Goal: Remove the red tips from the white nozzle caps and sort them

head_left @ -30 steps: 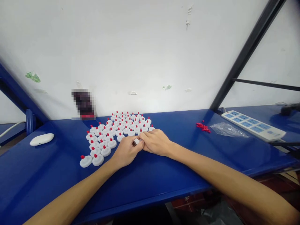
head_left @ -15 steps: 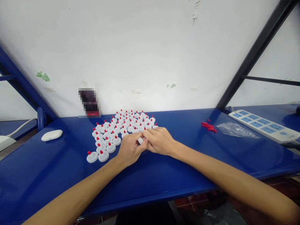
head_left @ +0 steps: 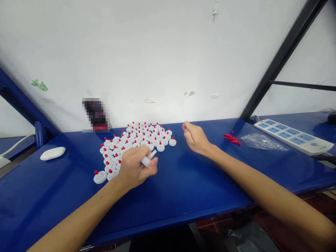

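Looking down over blue table (head_left: 183,190), set against pale wall (head_left: 147,52). In left hand (head_left: 138,166), at front right of the array: small white piece (head_left: 148,158), clamped between thumb and curled fingers, narrow end slanting up to the right, remainder concealed by the grip. Contact with tabletop: cannot tell.

Behind left hand and to its left: large cluster of round white caps (head_left: 144,142), red-tipped, set out upright in close rows, many touching; several partly hidden by left hand.

Well apart from left hand, just past the right end of cluster: right hand (head_left: 195,136). Fingers curled inward; from this angle, cannot tell whether pressed fully together or closed around something small. Nearest to right hand: outlying cap (head_left: 172,142), slightly apart from neighbours.

To the right of right hand: loose pile of small red tips (head_left: 232,139); just beside, crumpled clear bag (head_left: 262,141); farther right, white power strip (head_left: 292,135) with blue sockets, lying aslant. At far left: smooth white oval case (head_left: 53,153), lying flat. Behind cluster, by the wall: dark pixelated patch (head_left: 96,114).
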The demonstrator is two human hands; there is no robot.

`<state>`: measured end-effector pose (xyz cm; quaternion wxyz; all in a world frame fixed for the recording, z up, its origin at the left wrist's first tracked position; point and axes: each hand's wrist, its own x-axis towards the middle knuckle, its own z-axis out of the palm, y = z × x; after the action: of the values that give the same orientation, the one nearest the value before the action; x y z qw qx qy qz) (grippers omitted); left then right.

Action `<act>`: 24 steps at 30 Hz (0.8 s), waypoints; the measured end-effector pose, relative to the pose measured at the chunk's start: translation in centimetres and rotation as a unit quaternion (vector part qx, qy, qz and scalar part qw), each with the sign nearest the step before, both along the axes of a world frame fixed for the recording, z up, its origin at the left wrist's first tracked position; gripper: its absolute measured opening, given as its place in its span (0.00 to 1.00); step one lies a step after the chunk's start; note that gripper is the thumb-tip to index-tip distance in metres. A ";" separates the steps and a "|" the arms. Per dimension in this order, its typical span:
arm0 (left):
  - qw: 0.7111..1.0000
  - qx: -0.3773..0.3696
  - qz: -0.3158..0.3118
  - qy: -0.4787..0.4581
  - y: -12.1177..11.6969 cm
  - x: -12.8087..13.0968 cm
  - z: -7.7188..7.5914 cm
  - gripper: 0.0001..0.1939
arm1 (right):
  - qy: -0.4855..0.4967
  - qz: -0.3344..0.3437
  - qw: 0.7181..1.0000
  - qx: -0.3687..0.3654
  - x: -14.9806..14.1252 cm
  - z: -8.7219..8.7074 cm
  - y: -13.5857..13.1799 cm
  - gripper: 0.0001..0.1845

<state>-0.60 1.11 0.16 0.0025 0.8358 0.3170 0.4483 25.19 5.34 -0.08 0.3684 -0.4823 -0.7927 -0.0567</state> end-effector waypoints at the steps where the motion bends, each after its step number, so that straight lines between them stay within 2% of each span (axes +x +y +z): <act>1: 1.000 -0.003 0.006 -0.021 0.1 -0.2 0.1 0.14 | 0.031 -0.003 1.000 0.006 0.6 0.3 0.3 0.10; 3: 0.999 -0.025 0.013 -0.046 0.5 -0.3 0.1 0.13 | 0.076 -0.010 0.997 0.009 1.1 0.5 0.7 0.12; 5: 0.998 -0.052 0.002 -0.025 0.9 -0.1 -0.4 0.12 | 0.086 -0.017 0.996 -0.008 1.3 0.3 1.0 0.14; 10: 0.991 -0.094 -0.065 0.067 1.0 0.4 -1.5 0.08 | 0.026 -0.073 0.993 -0.087 2.5 -1.0 2.2 0.20; 12: 0.986 -0.112 -0.090 0.090 0.9 0.5 -1.5 0.10 | 0.014 -0.102 0.989 -0.110 3.1 -1.2 2.7 0.23; 15: 0.981 -0.132 -0.101 0.105 1.0 0.4 -1.3 0.11 | -0.001 -0.114 0.983 -0.144 3.5 -1.2 2.8 0.21; 17: 0.980 -0.141 -0.095 0.104 1.1 0.2 -1.3 0.13 | -0.021 -0.091 0.983 -0.161 3.2 -0.9 2.4 0.16; 20: 0.980 -0.148 -0.083 0.106 1.3 0.0 -1.4 0.14 | -0.070 -0.018 0.983 -0.166 1.9 -0.2 1.4 0.10; 24: 0.979 -0.149 -0.080 0.117 1.4 0.0 -1.5 0.15 | -0.109 0.074 0.979 -0.158 -0.5 0.4 -0.4 0.09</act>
<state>-0.57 2.55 -1.33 0.1261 0.8955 0.3103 0.2931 24.69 4.95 0.35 0.2021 -0.4656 -0.8605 0.0442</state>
